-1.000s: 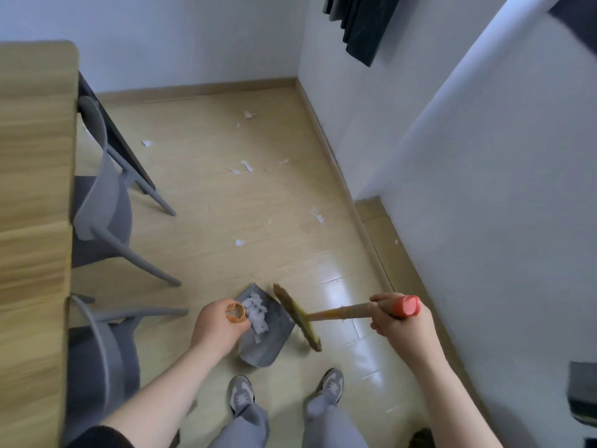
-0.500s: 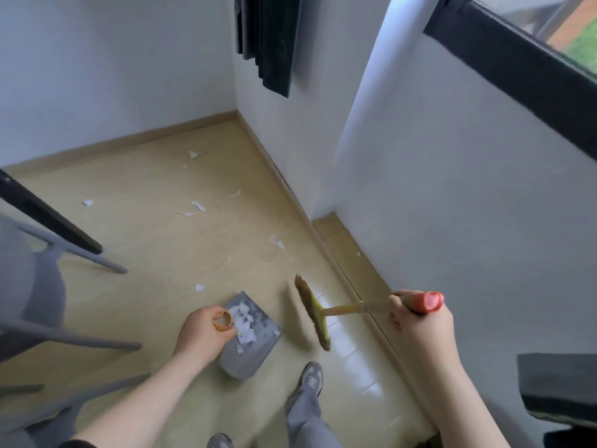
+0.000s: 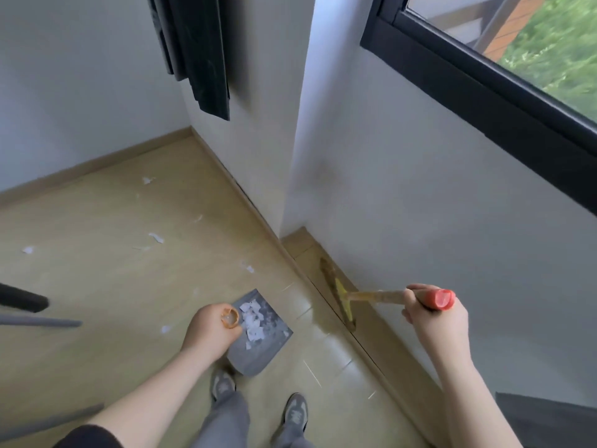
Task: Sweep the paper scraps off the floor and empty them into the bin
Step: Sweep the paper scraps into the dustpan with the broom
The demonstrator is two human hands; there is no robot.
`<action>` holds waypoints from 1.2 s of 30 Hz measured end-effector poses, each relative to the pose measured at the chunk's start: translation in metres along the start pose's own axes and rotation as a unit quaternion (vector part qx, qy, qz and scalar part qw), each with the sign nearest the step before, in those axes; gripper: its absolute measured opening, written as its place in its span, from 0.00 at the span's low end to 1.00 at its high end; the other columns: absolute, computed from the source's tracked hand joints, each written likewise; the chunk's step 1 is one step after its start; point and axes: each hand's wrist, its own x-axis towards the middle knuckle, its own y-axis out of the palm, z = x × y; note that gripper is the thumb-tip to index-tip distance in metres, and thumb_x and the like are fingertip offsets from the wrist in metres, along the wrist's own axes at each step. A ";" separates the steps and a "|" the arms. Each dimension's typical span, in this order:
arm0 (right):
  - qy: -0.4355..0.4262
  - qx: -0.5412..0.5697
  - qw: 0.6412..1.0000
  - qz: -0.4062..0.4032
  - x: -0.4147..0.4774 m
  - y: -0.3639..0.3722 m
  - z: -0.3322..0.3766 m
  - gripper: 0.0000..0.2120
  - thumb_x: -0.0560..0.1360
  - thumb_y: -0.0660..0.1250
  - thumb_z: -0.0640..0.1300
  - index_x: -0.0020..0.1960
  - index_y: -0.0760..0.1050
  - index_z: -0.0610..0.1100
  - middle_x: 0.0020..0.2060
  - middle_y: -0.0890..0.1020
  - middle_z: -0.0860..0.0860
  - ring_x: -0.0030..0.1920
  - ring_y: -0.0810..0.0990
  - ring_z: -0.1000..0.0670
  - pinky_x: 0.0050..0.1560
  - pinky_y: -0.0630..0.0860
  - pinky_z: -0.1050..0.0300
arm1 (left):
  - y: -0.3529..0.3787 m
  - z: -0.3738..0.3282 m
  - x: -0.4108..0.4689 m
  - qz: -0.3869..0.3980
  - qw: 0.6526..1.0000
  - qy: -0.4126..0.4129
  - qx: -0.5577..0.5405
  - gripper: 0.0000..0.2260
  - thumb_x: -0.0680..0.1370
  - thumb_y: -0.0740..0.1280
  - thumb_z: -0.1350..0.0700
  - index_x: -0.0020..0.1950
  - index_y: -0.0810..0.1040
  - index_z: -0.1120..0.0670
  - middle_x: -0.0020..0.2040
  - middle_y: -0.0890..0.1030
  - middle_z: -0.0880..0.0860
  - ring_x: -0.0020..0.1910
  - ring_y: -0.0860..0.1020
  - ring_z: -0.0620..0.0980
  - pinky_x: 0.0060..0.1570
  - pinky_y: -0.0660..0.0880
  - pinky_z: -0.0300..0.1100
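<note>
Head view looks down at a pale wood floor (image 3: 97, 286) in a room corner. The left hand (image 3: 211, 331) is a closed fist round the top of an upright handle, whose brown end shows above the fingers. That handle belongs to the grey dustpan (image 3: 268, 350), which sits low just ahead of 2 grey shoes (image 3: 223, 384). I cannot tell whether the pan touches the floor. A heap of white scraps (image 3: 253, 323) lies in the pan, on the side nearest the handle.

Other scraps lie loose on the floor farther out. 1 is just left of the fist, a few are between the pan and the far wall, and 1 is well off to the left.

The right hand (image 3: 434, 321) grips the broom (image 3: 342, 299) just below its red end cap, with the fingers wrapped round the wooden shaft. The yellow-brown broom head is blurred. It lies along the floor strip at the foot of the white wall (image 3: 403, 205), right of the dustpan and apart from it.

A dark curtain (image 3: 200, 50) hangs above the corner. A black-framed window (image 3: 517, 43) fills the upper right. Grey chair legs (image 3: 38, 322) come in from the left edge.
</note>
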 end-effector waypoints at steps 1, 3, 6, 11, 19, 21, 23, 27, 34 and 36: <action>0.006 0.005 1.000 -0.010 0.002 0.001 0.003 0.08 0.67 0.66 0.45 0.41 0.80 0.41 0.31 0.75 0.41 0.34 0.69 0.42 0.34 0.67 0.55 | 0.000 -0.006 0.009 0.013 1.000 0.003 0.003 0.04 0.65 0.71 0.62 0.39 0.81 0.61 0.36 0.83 0.59 0.40 0.81 0.59 0.40 0.76 0.49; 0.014 0.027 0.999 -0.042 0.009 0.003 0.009 0.05 0.69 0.67 0.43 0.39 0.80 0.43 0.36 0.81 0.37 0.42 0.77 0.36 0.36 0.70 0.55 | 0.000 -0.016 0.029 0.040 0.999 0.014 0.001 0.04 0.65 0.71 0.63 0.39 0.81 0.61 0.36 0.83 0.58 0.41 0.81 0.58 0.41 0.77 0.48; 0.019 0.021 0.998 -0.058 0.020 0.008 0.014 0.05 0.70 0.66 0.43 0.37 0.80 0.46 0.36 0.81 0.38 0.44 0.79 0.37 0.39 0.73 0.53 | -0.001 -0.027 0.053 0.068 0.997 0.030 -0.005 0.04 0.65 0.71 0.63 0.39 0.81 0.60 0.36 0.83 0.57 0.41 0.82 0.58 0.41 0.77 0.47; 0.028 0.015 0.998 -0.062 0.048 0.018 0.020 0.09 0.71 0.68 0.43 0.34 0.81 0.53 0.33 0.82 0.46 0.40 0.80 0.43 0.40 0.74 0.55 | 0.004 -0.054 0.091 0.107 0.993 0.058 0.009 0.05 0.66 0.73 0.63 0.40 0.82 0.60 0.37 0.84 0.57 0.40 0.82 0.58 0.42 0.77 0.47; 0.032 -0.021 0.999 -0.025 0.113 0.012 0.021 0.12 0.71 0.68 0.43 0.32 0.81 0.55 0.40 0.83 0.47 0.43 0.79 0.41 0.42 0.75 0.52 | 0.045 -0.107 0.133 0.101 0.994 0.047 -0.002 0.04 0.67 0.72 0.64 0.41 0.82 0.59 0.39 0.84 0.57 0.41 0.82 0.57 0.40 0.76 0.44; 0.043 -0.027 0.999 -0.020 0.125 0.013 0.015 0.08 0.71 0.69 0.45 0.36 0.83 0.53 0.44 0.84 0.52 0.43 0.81 0.46 0.44 0.77 0.53 | 0.052 -0.118 0.136 0.095 0.995 0.043 -0.004 0.04 0.68 0.72 0.64 0.42 0.82 0.59 0.39 0.84 0.57 0.41 0.81 0.57 0.40 0.76 0.43; 0.046 -0.039 0.998 -0.010 0.140 0.016 0.013 0.06 0.71 0.68 0.47 0.45 0.83 0.48 0.45 0.85 0.51 0.45 0.82 0.46 0.43 0.76 0.55 | 0.062 -0.127 0.143 0.091 0.995 0.041 -0.007 0.04 0.69 0.72 0.63 0.43 0.82 0.58 0.39 0.83 0.56 0.41 0.81 0.56 0.40 0.76 0.43; -0.011 -0.097 0.995 0.025 0.154 0.016 0.020 0.13 0.71 0.65 0.46 0.44 0.78 0.35 0.41 0.81 0.37 0.42 0.77 0.36 0.35 0.68 0.52 | 0.075 -0.143 0.150 0.097 0.995 0.038 -0.002 0.03 0.69 0.71 0.61 0.42 0.81 0.57 0.38 0.83 0.55 0.41 0.80 0.56 0.38 0.73 0.42; -0.024 -0.129 0.980 0.153 0.140 -0.016 0.045 0.06 0.69 0.68 0.45 0.38 0.81 0.54 0.34 0.84 0.56 0.37 0.82 0.55 0.42 0.80 0.52 | 0.079 -0.146 0.156 0.104 0.994 0.039 0.011 0.04 0.69 0.71 0.61 0.42 0.81 0.57 0.39 0.83 0.54 0.41 0.80 0.55 0.39 0.74 0.43; 0.011 -0.085 0.986 0.142 0.135 -0.031 0.055 0.04 0.63 0.69 0.51 0.37 0.82 0.54 0.32 0.84 0.52 0.35 0.82 0.51 0.41 0.80 0.50 | 0.076 -0.142 0.157 0.107 0.993 0.045 0.014 0.04 0.69 0.71 0.60 0.43 0.82 0.57 0.40 0.83 0.55 0.42 0.80 0.56 0.42 0.76 0.47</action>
